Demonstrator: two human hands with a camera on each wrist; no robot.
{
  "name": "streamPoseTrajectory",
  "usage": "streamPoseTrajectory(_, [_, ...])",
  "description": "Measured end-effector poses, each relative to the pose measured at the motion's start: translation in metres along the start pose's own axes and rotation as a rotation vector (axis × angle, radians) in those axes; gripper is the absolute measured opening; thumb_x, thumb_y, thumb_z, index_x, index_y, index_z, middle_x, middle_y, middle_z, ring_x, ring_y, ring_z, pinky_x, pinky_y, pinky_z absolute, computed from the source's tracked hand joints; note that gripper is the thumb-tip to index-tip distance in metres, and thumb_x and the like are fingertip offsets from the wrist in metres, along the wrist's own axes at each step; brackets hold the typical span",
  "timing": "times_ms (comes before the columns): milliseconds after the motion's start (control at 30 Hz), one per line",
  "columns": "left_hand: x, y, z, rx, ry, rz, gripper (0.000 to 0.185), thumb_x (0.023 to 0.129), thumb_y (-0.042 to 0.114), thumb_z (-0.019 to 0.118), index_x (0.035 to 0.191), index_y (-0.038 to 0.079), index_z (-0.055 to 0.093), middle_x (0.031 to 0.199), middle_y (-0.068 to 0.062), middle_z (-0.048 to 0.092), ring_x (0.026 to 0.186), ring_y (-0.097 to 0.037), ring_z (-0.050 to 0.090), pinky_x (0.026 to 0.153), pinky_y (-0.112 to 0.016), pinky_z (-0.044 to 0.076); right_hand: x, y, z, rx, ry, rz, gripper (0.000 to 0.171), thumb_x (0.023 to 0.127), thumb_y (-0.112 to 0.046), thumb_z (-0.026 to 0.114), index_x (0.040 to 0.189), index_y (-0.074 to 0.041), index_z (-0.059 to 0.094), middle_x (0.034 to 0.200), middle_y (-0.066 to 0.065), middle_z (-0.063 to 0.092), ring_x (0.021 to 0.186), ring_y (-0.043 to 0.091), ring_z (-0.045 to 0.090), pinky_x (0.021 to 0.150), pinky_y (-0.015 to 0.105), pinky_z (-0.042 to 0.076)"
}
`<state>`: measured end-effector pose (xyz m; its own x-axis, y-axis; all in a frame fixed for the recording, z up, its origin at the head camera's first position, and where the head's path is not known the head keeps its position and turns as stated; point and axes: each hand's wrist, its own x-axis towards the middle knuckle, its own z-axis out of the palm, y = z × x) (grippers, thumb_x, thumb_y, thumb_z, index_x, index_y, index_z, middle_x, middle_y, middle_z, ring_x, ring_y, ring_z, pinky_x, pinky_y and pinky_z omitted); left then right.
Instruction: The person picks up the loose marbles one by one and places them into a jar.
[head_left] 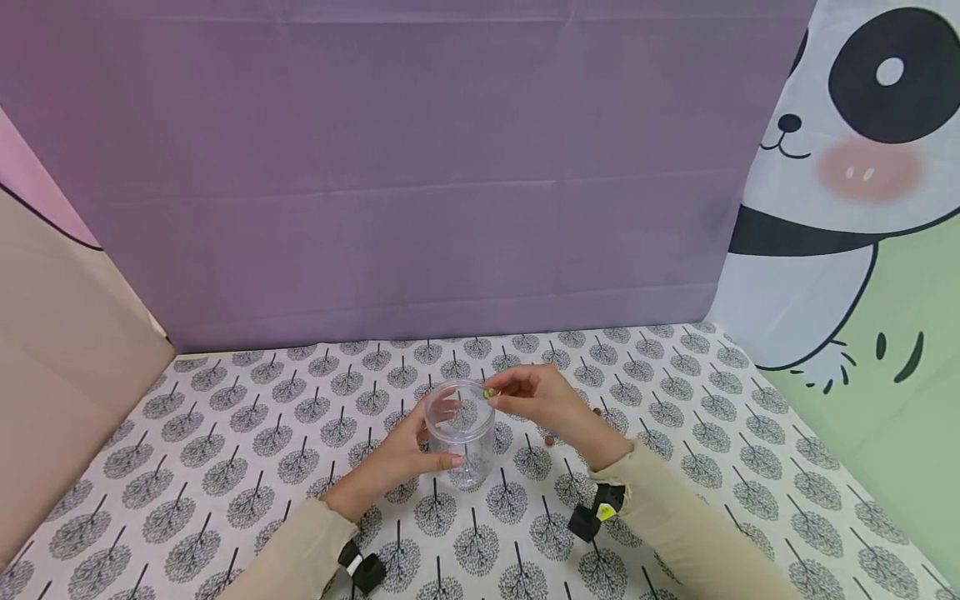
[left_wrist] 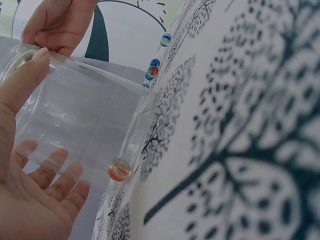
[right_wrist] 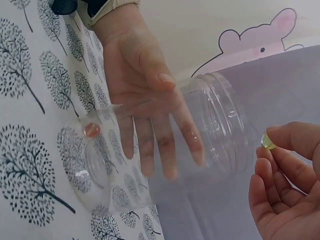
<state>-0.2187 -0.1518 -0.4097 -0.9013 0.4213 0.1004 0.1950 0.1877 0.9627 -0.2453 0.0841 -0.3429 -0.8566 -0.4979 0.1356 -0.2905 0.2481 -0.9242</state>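
A clear plastic jar (head_left: 461, 442) stands on the patterned cloth with its mouth uncovered. My left hand (head_left: 408, 446) holds it round the side, thumb in front and fingers behind. Between right thumb and forefinger, a yellow-green marble (right_wrist: 268, 141) is pinched; my right hand (head_left: 543, 400) holds it beside the jar's rim. An orange-and-white marble (left_wrist: 119, 170) shows at the jar's base, also visible through the plastic in the right wrist view; whether it lies inside or beside the jar I cannot tell.
Two brownish marbles (head_left: 550, 442) lie on the tree-print cloth (head_left: 255, 500), right of the jar and under the right forearm. Blue marbles (left_wrist: 165, 39) and a red-blue one (left_wrist: 152, 73) appear beyond the jar. A purple backdrop (head_left: 412, 183) rises behind.
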Motion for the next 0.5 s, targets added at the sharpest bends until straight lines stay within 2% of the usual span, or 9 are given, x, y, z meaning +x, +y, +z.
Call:
streamPoseTrajectory(167, [0.0006, -0.0006, 0.0000, 0.012, -0.005, 0.019, 0.093, 0.074, 0.009, 0.078, 0.148, 0.027, 0.023, 0.148, -0.014, 0.035, 0.132, -0.041, 0.036, 0.108, -0.061, 0.025, 0.0004, -0.0013, 0.0026, 0.002, -0.003, 0.016, 0.028, 0.085, -0.012, 0.068, 0.111, 0.000, 0.065, 0.093, 0.006, 0.067, 0.084, 0.018, 0.063, 0.081, 0.038, 0.054])
streamPoseTrajectory(367, [0.0021, -0.0011, -0.0007, 0.013, -0.006, 0.035, 0.093, 0.074, 0.009, 0.078, 0.149, 0.021, 0.023, 0.148, -0.017, 0.034, 0.131, -0.042, 0.036, 0.107, -0.059, 0.027, 0.0017, -0.0030, 0.0055, 0.008, -0.005, 0.008, 0.027, 0.085, -0.014, 0.068, 0.110, -0.002, 0.066, 0.091, 0.006, 0.066, 0.088, 0.032, 0.062, 0.079, 0.039, 0.053])
streamPoseTrajectory(500, [0.0028, -0.0016, -0.0008, 0.019, -0.003, 0.042, 0.094, 0.074, 0.010, 0.078, 0.149, 0.018, 0.022, 0.147, -0.018, 0.035, 0.131, -0.042, 0.036, 0.107, -0.059, 0.027, 0.0024, -0.0017, 0.0059, -0.003, -0.003, 0.005, 0.026, 0.085, -0.015, 0.068, 0.109, -0.005, 0.067, 0.091, 0.005, 0.066, 0.089, 0.033, 0.062, 0.078, 0.040, 0.053])
